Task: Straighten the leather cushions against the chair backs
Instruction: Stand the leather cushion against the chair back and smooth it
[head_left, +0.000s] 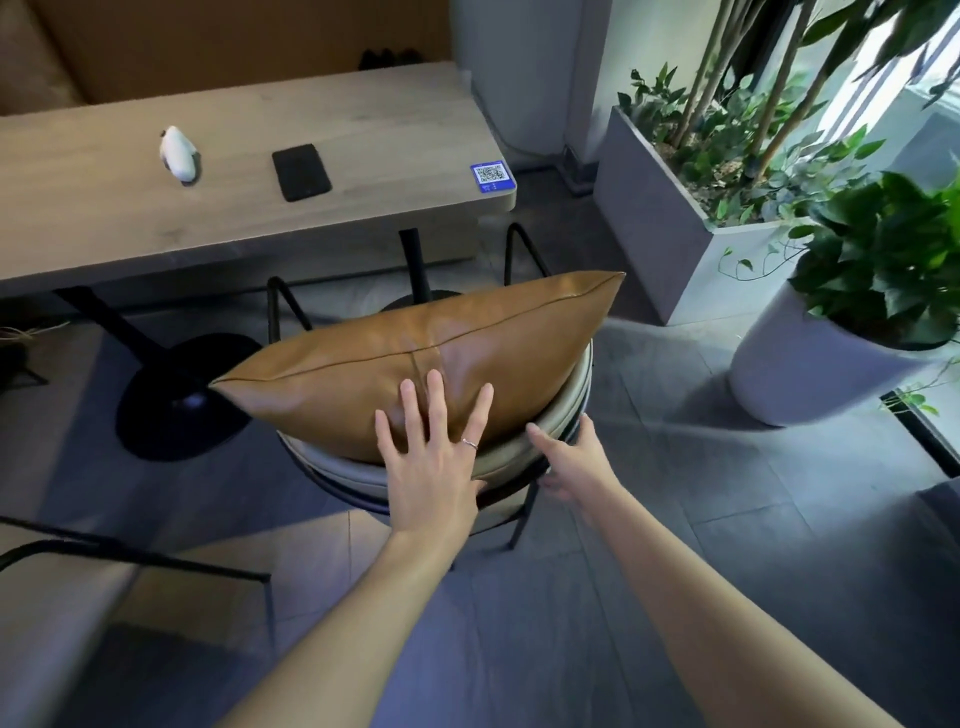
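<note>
A tan leather cushion (415, 358) stands on edge on top of the curved padded back of a chair (519, 452), tilted so its right corner points up. My left hand (431, 457) lies flat against the cushion's near face, fingers spread, with a ring on one finger. My right hand (571, 462) rests with fingers apart on the chair back's right side, just below the cushion. The chair's seat is hidden behind the cushion and the back.
A wooden table (78, 218) stands beyond the chair with a black phone (301, 171), a white object (179, 153) and a QR code sign (492, 175). Planters (670, 234) and a white pot (795, 364) stand right. Another chair (67, 566) is at left.
</note>
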